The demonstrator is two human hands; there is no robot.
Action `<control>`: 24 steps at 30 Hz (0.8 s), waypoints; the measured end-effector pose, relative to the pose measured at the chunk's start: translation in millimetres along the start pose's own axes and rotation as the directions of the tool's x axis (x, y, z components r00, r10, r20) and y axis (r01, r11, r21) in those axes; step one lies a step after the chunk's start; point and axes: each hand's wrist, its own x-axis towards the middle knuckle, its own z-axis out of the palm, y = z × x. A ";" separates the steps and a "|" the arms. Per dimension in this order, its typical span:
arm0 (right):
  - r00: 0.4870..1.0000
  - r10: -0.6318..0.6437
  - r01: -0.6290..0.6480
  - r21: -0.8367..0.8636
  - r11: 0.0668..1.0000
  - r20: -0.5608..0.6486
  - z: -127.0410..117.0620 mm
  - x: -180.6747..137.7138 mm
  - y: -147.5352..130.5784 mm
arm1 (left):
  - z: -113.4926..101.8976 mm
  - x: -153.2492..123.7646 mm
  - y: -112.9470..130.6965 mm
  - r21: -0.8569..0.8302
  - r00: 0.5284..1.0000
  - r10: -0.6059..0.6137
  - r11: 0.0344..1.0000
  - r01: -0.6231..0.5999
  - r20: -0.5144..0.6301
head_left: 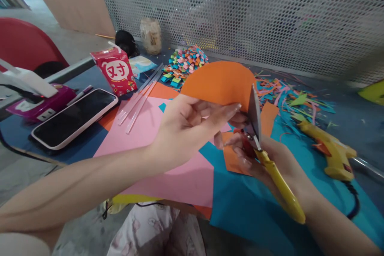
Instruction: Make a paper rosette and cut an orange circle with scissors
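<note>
An orange piece of paper (220,82) with a rounded far edge is pinched in my left hand (183,132), thumb on top. My right hand (270,160) grips a pair of yellow-handled scissors (279,186) with blades pointing up at the paper's right edge; from here I cannot tell whether the blades touch it. Beneath both hands lie a pink sheet (180,184) and a blue sheet (243,204). A smaller orange piece (234,160) rests on the blue sheet, partly behind my right hand.
Left are a phone (75,118), a purple power strip (45,104), a red packet (117,70) and clear sticks (141,104). Behind are folded paper bits (186,64) and a jar (151,36). Paper scraps (288,96) and a yellow glue gun (333,150) lie right, before a perforated metal panel (240,12).
</note>
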 end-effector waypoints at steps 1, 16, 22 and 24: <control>1.000 -0.001 0.001 0.011 1.000 0.006 0.0 0.2 0.7 | -0.6 -0.1 -0.7 -0.001 1.000 0.012 1.000 -0.012 0.009; 1.000 -0.016 0.016 -0.027 1.000 0.009 -0.5 -1.2 0.9 | -5.5 -2.0 -5.1 0.039 0.989 0.120 0.992 -0.124 0.082; 0.999 -0.034 0.035 -0.038 0.999 0.028 -2.2 -3.7 4.2 | -6.4 -1.5 -6.8 0.053 0.983 0.150 0.986 -0.156 0.108; 0.999 -0.031 0.031 -0.027 0.999 0.028 -2.2 -3.9 5.3 | -6.2 -1.2 -7.0 0.062 0.980 0.164 0.983 -0.172 0.111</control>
